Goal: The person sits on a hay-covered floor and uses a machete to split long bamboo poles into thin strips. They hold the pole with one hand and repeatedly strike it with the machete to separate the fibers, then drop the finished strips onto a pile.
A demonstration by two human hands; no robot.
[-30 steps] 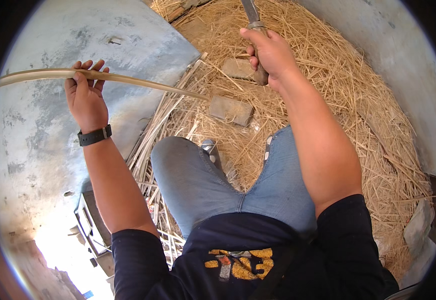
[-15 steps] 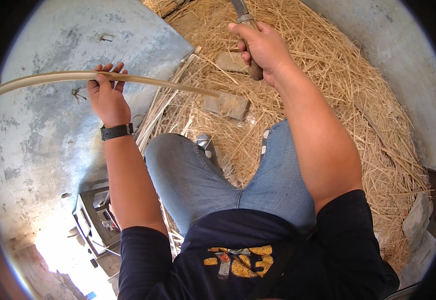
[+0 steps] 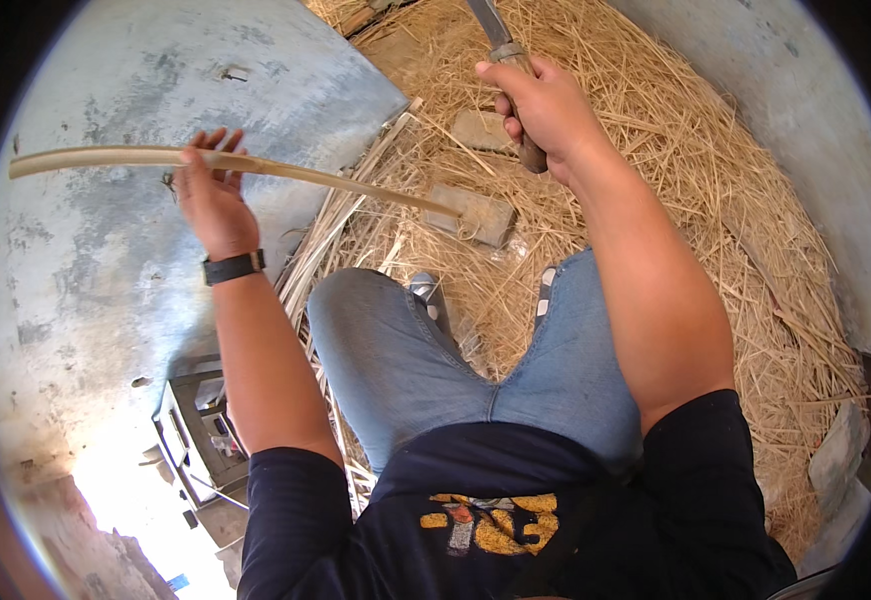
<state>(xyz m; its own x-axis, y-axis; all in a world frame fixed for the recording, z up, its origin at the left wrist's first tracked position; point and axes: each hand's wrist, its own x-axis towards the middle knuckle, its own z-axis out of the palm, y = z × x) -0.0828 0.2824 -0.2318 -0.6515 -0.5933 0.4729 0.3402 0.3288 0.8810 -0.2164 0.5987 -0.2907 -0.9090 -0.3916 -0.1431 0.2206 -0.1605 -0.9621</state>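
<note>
A: Where do we have our left grip?

B: Out in front on our left, on the pale strip. We have the thumb on the near side and the fingers beyond it, closed only lightly, with the fingertips spread past the edge.

A: And how does the strip lie?

B: It runs in a gentle curve from a free end at our far left, through our left grip, and down to the right, where its other end reaches over the near block. We cannot tell whether that end presses on it.

A: What about our right grip?

B: That one is wrapped firmly round the wooden handle of a knife. We hold it with the blade pointing forward, and its tip runs out of view at the top. Blade and strip are well apart.

A: What do we see underneath?

B: A thick spread of straw-coloured shavings. A far block sits among them, beyond the near one, and longer strips lie along the left border, beside the blue-grey wall.

A: And us?

B: We have our knees, in blue jeans, apart, and a dark watch on our left wrist.
</note>
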